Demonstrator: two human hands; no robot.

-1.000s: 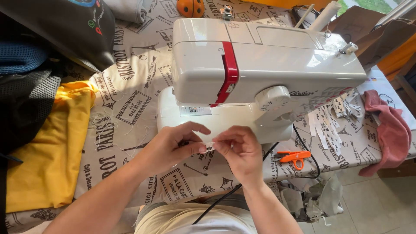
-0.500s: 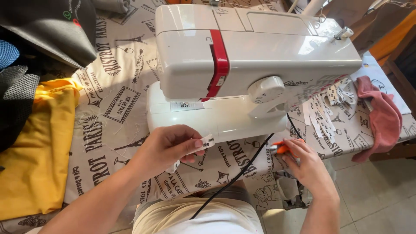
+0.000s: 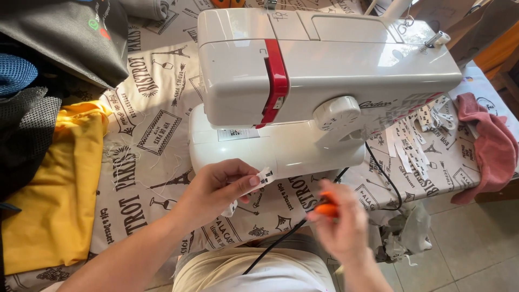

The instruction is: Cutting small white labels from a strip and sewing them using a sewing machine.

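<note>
Hands: small white printed label [image 3: 263,177]

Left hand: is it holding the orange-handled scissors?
No, the left hand pinches a small white fabric strip, while the orange-handled scissors sit in the right hand.

Glossy plastic sewing machine [image 3: 324,70]; matt printed cloth table cover [image 3: 146,157].
</note>
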